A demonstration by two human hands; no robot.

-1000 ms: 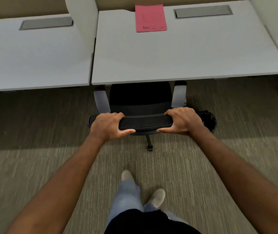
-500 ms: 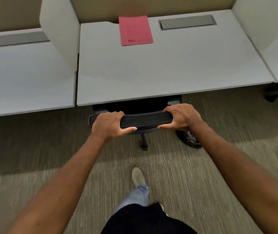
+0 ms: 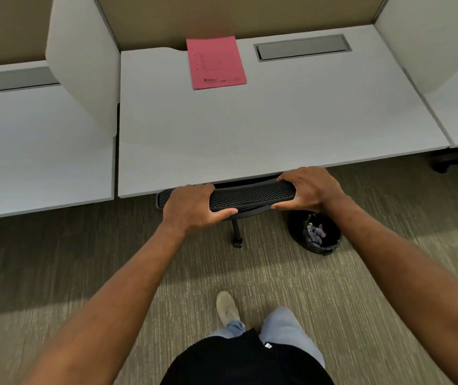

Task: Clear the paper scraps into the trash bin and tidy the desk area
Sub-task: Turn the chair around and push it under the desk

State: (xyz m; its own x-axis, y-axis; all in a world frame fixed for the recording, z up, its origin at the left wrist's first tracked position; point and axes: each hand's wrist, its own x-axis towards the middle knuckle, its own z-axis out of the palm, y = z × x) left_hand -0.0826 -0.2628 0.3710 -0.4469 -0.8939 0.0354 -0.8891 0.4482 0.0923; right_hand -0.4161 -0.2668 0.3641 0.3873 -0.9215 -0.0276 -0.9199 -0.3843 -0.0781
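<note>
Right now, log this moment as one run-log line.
left hand: gripping chair backrest | right hand: gripping backrest | chair: seat under desk | trash bin: scraps inside | pink paper: on desk

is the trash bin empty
No, the trash bin on the carpet beside the chair holds crumpled paper scraps inside its black liner.

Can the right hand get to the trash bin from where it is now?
Probably yes. The right hand is clamped on the chair backrest, so it must let go first. The trash bin stands on the carpet just below and beside that hand, open-topped, with nothing between them.
</note>
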